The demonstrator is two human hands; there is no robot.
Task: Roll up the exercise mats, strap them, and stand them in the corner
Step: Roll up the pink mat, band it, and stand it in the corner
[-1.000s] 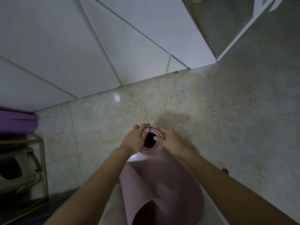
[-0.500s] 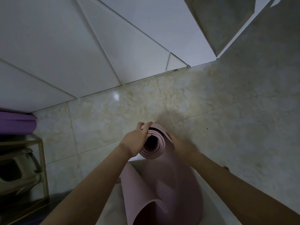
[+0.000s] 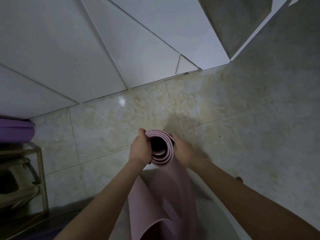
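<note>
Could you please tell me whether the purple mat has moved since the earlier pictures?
No: the purple mat still lies just above the gold-framed rack, at the same spot.

Pink mat [image 3: 164, 191]: partly rolled, centre of scene. The roll's open end faces upward and shows several loose spiral layers around a dark hollow core. The unrolled part trails from the roll toward the near edge, where it curls over.

Purple mat [image 3: 15, 130]: lies flat at far left, cut off by the frame edge.
</note>
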